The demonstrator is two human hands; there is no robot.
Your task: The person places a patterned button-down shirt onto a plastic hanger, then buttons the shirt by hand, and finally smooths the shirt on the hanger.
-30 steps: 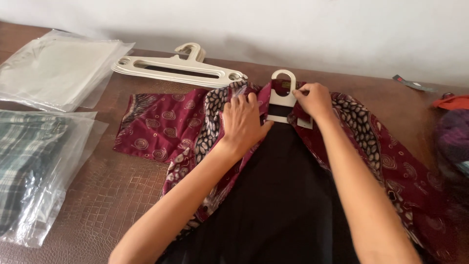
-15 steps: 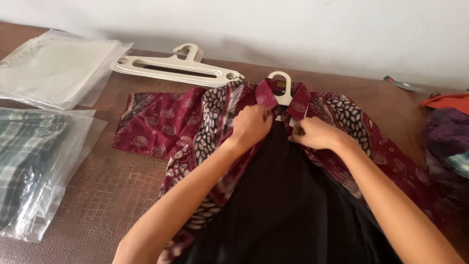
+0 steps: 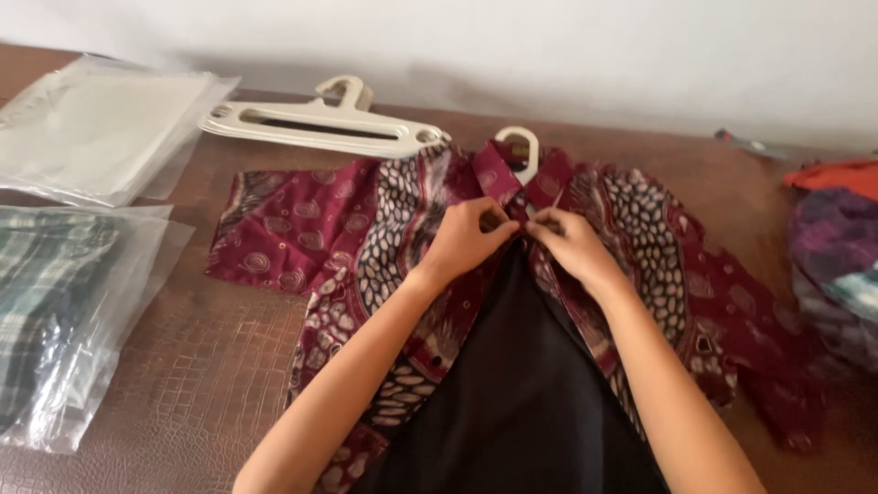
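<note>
Now that both hands have moved together, the left hand [image 3: 466,240] and right hand [image 3: 565,245] pinch the shirt [image 3: 402,220] edges shut just below the collar, at 6 o'clock from the hanger [image 3: 521,146].

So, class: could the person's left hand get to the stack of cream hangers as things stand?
Probably yes. The left hand pinches the maroon shirt collar; the cream hangers lie beyond on open table, unblocked, once it lets go.
</note>
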